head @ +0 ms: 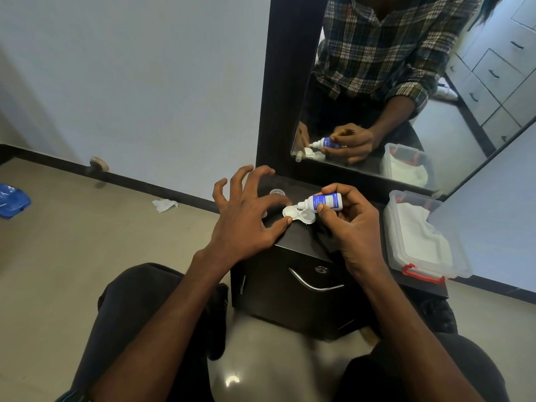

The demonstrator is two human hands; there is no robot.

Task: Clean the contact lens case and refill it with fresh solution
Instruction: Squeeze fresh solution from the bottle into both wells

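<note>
A white contact lens case (301, 215) with two open wells lies on the top of a dark cabinet (298, 245). My left hand (246, 216) pinches the case's left well between thumb and forefinger, the other fingers spread above it. My right hand (351, 219) grips a small blue solution bottle (323, 202), tipped sideways with its white nozzle over the case. One loose clear cap (277, 192) lies behind the case near the mirror; another shows partly under my left hand.
A mirror (406, 82) in a dark frame stands behind the cabinet and reflects the hands. A clear plastic box (417, 236) with a red latch and white tissue sits at the right. On the floor at left lie a crumpled tissue (164, 205) and a blue bag (11, 200).
</note>
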